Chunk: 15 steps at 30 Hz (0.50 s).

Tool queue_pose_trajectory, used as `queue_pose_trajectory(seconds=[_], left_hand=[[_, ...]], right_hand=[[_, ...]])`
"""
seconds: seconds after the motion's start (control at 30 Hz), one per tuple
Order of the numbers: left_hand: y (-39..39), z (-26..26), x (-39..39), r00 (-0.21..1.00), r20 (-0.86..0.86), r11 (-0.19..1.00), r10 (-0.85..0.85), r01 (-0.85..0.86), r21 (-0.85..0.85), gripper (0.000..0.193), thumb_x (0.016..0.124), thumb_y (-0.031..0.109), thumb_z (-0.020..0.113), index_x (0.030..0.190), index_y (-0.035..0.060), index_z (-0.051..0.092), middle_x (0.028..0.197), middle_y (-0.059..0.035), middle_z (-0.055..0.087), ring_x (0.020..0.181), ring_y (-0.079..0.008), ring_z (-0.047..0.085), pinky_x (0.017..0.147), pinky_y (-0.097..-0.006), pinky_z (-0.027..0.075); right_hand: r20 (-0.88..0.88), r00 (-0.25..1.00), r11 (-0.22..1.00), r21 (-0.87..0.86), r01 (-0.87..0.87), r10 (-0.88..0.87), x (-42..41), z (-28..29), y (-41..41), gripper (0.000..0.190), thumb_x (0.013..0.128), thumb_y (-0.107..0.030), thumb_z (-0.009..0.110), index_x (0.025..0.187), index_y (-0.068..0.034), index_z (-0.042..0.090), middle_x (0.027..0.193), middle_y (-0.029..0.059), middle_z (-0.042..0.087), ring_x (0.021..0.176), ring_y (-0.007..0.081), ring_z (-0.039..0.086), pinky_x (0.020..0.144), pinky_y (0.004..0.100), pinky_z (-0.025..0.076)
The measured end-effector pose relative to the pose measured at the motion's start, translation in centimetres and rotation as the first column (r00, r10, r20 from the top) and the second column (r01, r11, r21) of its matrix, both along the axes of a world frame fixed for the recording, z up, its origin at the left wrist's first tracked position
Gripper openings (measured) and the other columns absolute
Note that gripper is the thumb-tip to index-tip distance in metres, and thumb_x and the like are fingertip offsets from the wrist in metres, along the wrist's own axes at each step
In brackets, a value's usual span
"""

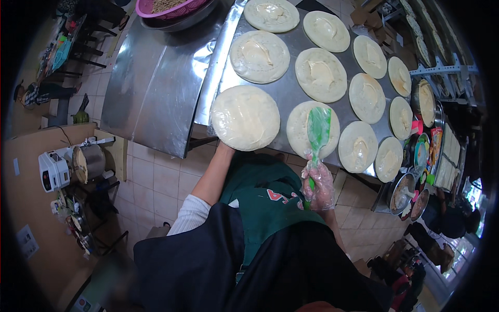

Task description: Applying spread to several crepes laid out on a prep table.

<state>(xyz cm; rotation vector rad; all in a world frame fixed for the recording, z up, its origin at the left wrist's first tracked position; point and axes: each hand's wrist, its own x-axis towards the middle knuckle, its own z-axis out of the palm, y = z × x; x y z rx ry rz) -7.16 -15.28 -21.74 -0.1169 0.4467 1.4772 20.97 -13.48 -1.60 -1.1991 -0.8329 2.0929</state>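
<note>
My left hand (215, 130), mostly hidden, is beneath a round cake layer (245, 118) and supports it at the table's near edge; a bit of clear plastic glove shows at its left rim. Pale cream covers much of the top of this layer. In a clear plastic glove, my right hand (319, 187) grips a green spatula (319, 126) smeared with cream, its blade over another round layer (294, 134). More round layers lie in rows on the metal table, each with a dab of cream, such as one beyond (320, 74) and one to the right (358, 146).
A bare metal sheet (152, 97) adjoins on the left, with a pink basket (171, 13) of crumbs in a metal bowl at its far end. Right of the table stand bowls (401, 194) and a rack (444, 70). A mixer (54, 171) stands at far left.
</note>
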Motion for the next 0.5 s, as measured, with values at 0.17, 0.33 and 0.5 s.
queue_pose_trajectory(seconds=[0.17,0.33,0.5], left_hand=[[0.7,-1.5,-2.0,0.998,0.042,0.999,-0.043,0.045,-0.031,0.044,0.098,0.026,0.043,0.137,0.0064,0.04,0.133,-0.0125,0.05,0.118,-0.0239,0.053,0.097,-0.0398,0.047],[0.6,4.7,-6.9,0.641,-0.486,0.743,-0.595,0.207,-0.636,0.033,0.095,0.028,0.047,0.112,0.0023,0.06,0.1,-0.0072,0.067,0.086,-0.018,0.065,0.071,-0.0325,0.054],[0.7,9.1,-16.1,0.236,-0.932,0.892,-0.274,-0.299,-0.339,0.039,0.096,0.035,0.044,0.118,0.0051,0.052,0.099,-0.01,0.061,0.091,-0.0194,0.059,0.078,-0.0318,0.048]], right_hand=[[0.017,0.997,0.991,-0.105,0.079,-0.078,-3.5,-0.4,0.5,0.039,0.093,-0.013,0.051,0.129,0.0,0.047,0.082,0.0061,0.056,0.044,0.0056,0.042,0.04,0.0185,0.034],[0.102,0.976,0.968,-0.142,0.206,-0.193,-5.0,-1.1,0.9,0.042,0.093,-0.018,0.052,0.13,-0.001,0.046,0.082,0.0038,0.055,0.046,0.0055,0.042,0.04,0.0194,0.033],[0.094,0.944,0.94,-0.104,0.326,-0.317,-6.6,-1.0,1.2,0.045,0.093,-0.022,0.05,0.134,-0.004,0.043,0.086,0.0016,0.05,0.047,0.0058,0.037,0.042,0.02,0.031]])
